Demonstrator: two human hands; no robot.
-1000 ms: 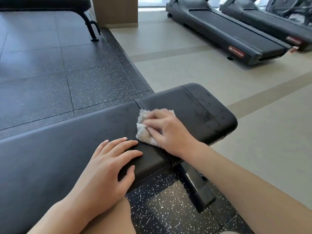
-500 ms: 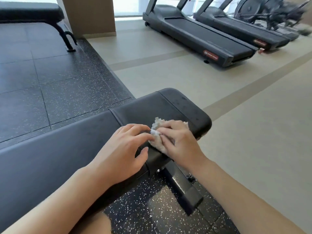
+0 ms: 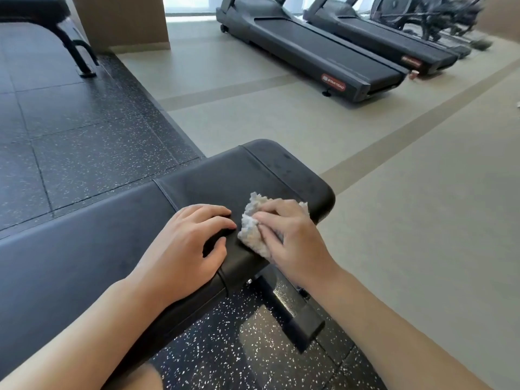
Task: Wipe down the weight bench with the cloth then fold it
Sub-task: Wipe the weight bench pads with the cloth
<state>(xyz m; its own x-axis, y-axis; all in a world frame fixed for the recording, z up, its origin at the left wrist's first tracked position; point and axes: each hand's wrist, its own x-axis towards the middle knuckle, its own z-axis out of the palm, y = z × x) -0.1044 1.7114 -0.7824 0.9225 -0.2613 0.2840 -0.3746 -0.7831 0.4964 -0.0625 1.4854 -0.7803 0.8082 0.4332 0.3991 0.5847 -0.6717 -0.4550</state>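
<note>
The black padded weight bench (image 3: 84,249) runs from the lower left to its rounded end at centre right. A crumpled white cloth (image 3: 250,226) lies on the end pad near the front edge. My right hand (image 3: 289,237) lies over the cloth and grips it against the pad, covering its right part. My left hand (image 3: 185,249) rests on the pad just left of the cloth, fingers bent over the front edge, fingertips close to the cloth.
The bench's black support leg (image 3: 292,313) stands on speckled rubber flooring below my hands. Two treadmills (image 3: 323,52) stand on the beige floor at the back right. Another bench (image 3: 42,15) and a wooden pillar (image 3: 123,21) are at the back left.
My right hand has slid the cloth along the pad toward the bench's end. My left hand has followed to the right and now sits beside the cloth.
</note>
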